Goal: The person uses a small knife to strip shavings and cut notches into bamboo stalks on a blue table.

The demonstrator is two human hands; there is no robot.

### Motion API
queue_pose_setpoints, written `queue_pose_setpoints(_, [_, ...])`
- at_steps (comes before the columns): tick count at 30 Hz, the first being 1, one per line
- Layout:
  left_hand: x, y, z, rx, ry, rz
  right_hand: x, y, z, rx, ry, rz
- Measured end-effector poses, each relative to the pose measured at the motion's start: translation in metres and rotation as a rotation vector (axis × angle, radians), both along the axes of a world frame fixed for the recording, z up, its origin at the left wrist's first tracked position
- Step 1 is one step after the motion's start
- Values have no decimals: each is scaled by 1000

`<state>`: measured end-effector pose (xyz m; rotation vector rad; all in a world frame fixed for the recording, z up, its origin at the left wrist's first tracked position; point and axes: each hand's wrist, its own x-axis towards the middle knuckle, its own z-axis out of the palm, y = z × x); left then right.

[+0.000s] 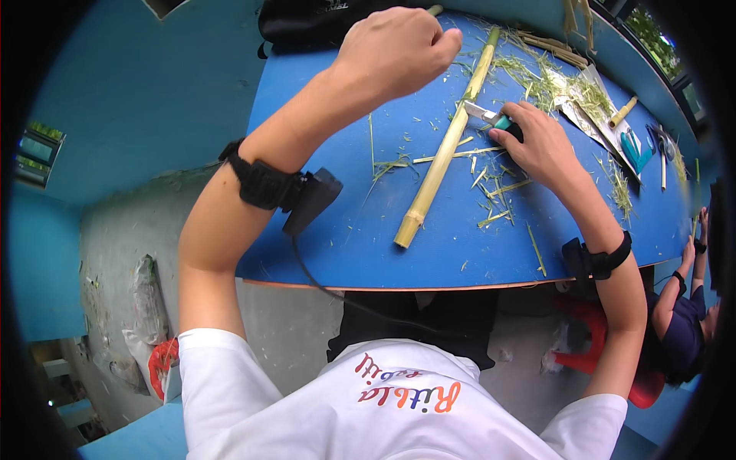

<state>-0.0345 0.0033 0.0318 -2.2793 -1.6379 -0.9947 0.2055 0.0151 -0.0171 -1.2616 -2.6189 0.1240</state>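
A yellow-green bamboo stalk (439, 170) lies slantwise across the blue table (330, 222), its near end close to the front edge. My right hand (537, 142) is closed around the teal-and-black handle of a utility knife (504, 123). The knife's blade points left and meets the stalk above its middle. My left hand (395, 50) is a closed fist at the far left of the table, left of the stalk's far end. A short greenish stick end (435, 10) shows just beyond that fist; whether the fingers hold it is hidden.
Green shavings (537, 84) and thin strips litter the table's right half. A white sheet (594, 115) bears more shavings, with a short bamboo piece (623, 112) beside it. A black bag (307, 27) sits far left. Another person (678, 322) works at the right.
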Motion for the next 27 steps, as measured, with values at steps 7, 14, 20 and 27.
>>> queue_pose_setpoints(7, [-7, 38, 57, 144, -112, 112, -10, -3, 16, 199, 93, 80])
queue_pose_setpoints(14, [9, 37, 80, 297, -157, 71, -83, -68, 30, -908, 562, 233])
queue_pose_setpoints(20, [33, 36, 73, 220, -235, -37, -94, -83, 19, -1266, 872, 198])
queue_pose_setpoints(27, [12, 53, 67, -769, -1468, -959, -100, -79, 3, -1326, 937, 276])
